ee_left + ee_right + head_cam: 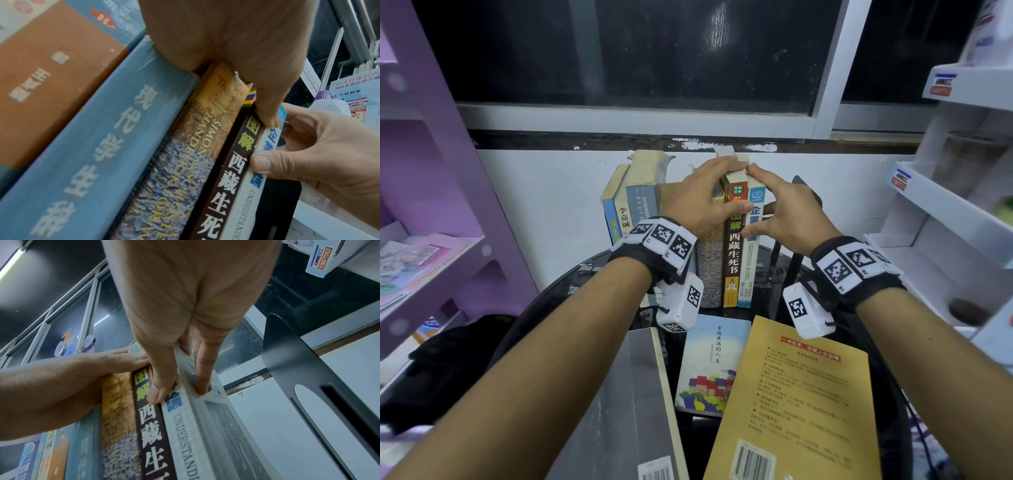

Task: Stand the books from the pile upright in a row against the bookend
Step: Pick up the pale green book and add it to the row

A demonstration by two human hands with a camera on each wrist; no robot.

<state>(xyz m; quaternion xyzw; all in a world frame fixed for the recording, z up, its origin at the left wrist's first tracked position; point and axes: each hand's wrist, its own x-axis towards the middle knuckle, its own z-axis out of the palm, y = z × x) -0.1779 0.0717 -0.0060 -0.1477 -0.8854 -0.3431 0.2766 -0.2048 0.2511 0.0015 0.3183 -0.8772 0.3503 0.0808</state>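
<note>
Several books stand upright in a row on the black round table (571, 284), spines towards me. My left hand (705, 200) grips the top of the brown-spined book (732, 246), fingers over its page edges, thumb on its spine (226, 178). My right hand (786, 210) pinches the white and blue book (751, 260) at the row's right end, thumb on the spine (185, 426), fingers on the far cover. The black bookend (304, 369) stands a little to its right, apart from it. A grey book (626, 404), a light blue book (710, 370) and a yellow book (801, 404) lie flat in front.
A purple shelf unit (431, 171) stands at the left and a white shelf unit (945, 205) at the right. A black bag (458, 349) lies left of the table. A white wall and dark window close off the back.
</note>
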